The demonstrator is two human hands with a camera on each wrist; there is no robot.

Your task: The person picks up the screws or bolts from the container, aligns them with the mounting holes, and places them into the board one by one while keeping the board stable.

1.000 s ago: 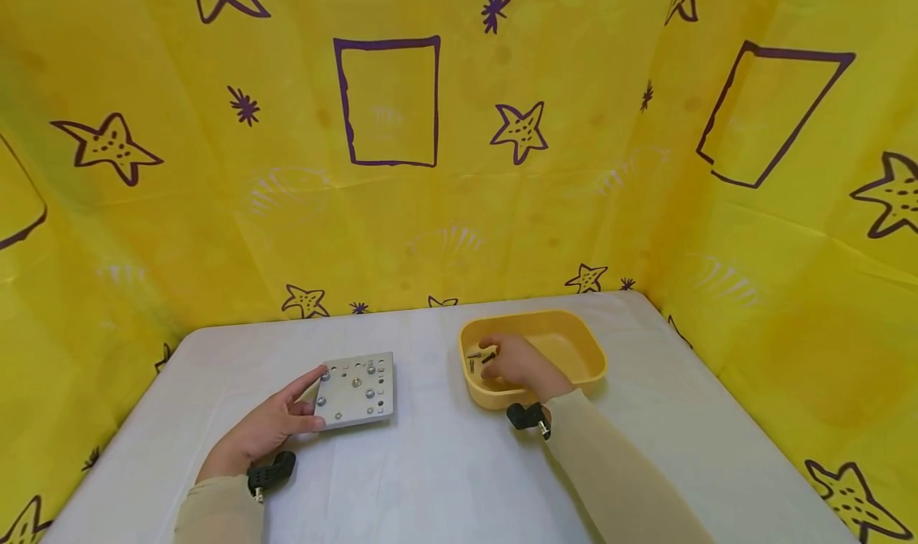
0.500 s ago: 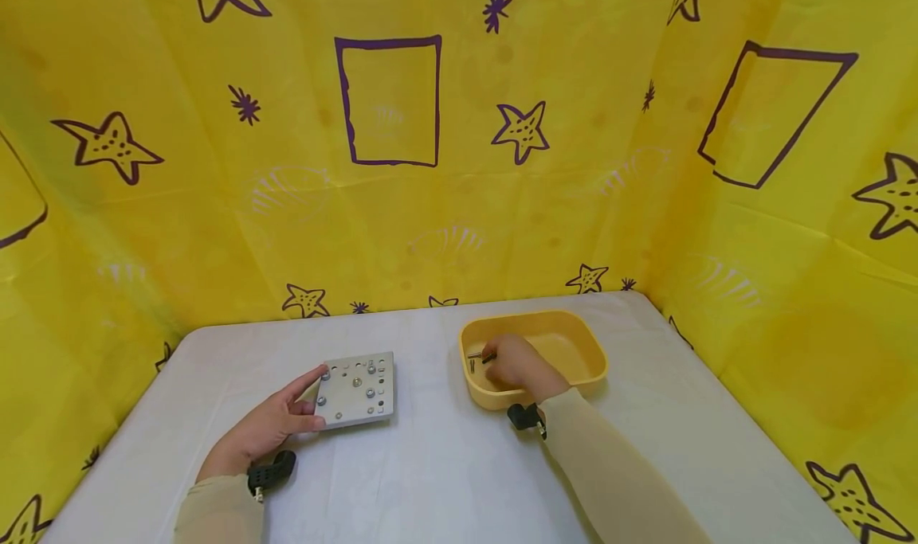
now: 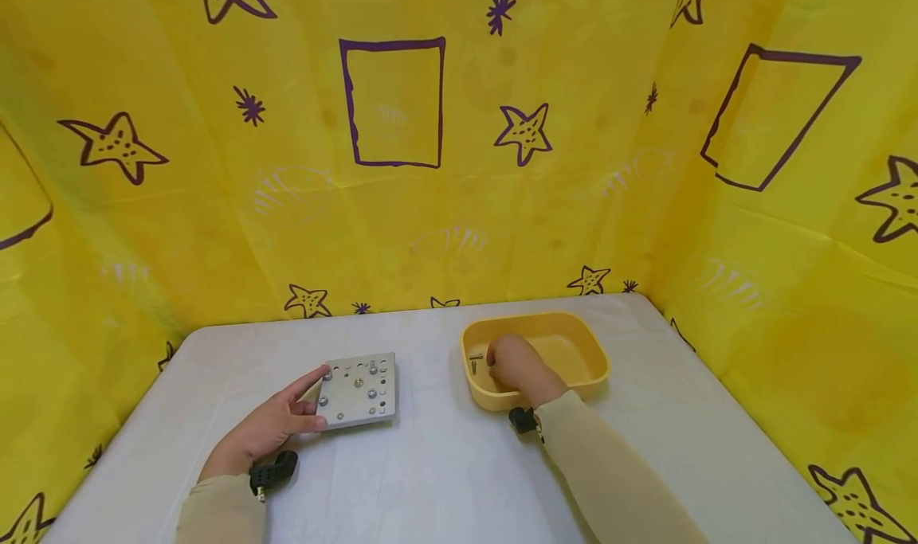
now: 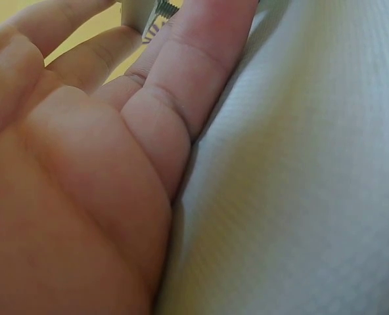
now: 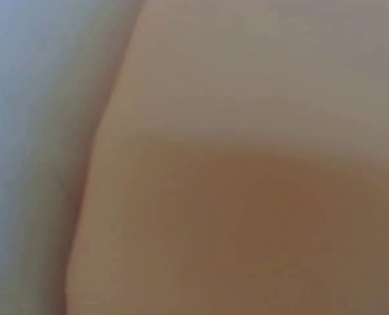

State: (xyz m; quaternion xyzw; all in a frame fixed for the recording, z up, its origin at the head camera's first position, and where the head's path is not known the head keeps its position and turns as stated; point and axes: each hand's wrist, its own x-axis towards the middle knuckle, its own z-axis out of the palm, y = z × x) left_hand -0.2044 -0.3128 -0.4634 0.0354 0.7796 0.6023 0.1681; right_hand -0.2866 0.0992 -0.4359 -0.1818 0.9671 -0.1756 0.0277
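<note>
In the head view my left hand [image 3: 271, 426] grips the left side of a grey square plate [image 3: 351, 412], thumb at its near corner and index finger at the far one. Several bolts [image 3: 358, 382] and small holes dot the plate's top. A threaded bolt end [image 4: 166, 8] shows past my fingers in the left wrist view. My right hand [image 3: 522, 366] is down inside a yellow plastic bin [image 3: 536, 318], its fingers curled inward where a dark screw was, that screw now hidden by the hand. Two loose screws [image 3: 476, 358] lie just left of it. The right wrist view is only blurred skin and cloth.
A white-covered table [image 3: 430, 480] bears the plate on the left and the bin on the right. Yellow patterned cloth [image 3: 402, 233] encloses the back and both sides. Black wrist cameras [image 3: 274, 470] sit at both cuffs.
My right fingers have closed over the dark screw in the bin and turned inward, hiding it. The left hand and plate have stayed in place.
</note>
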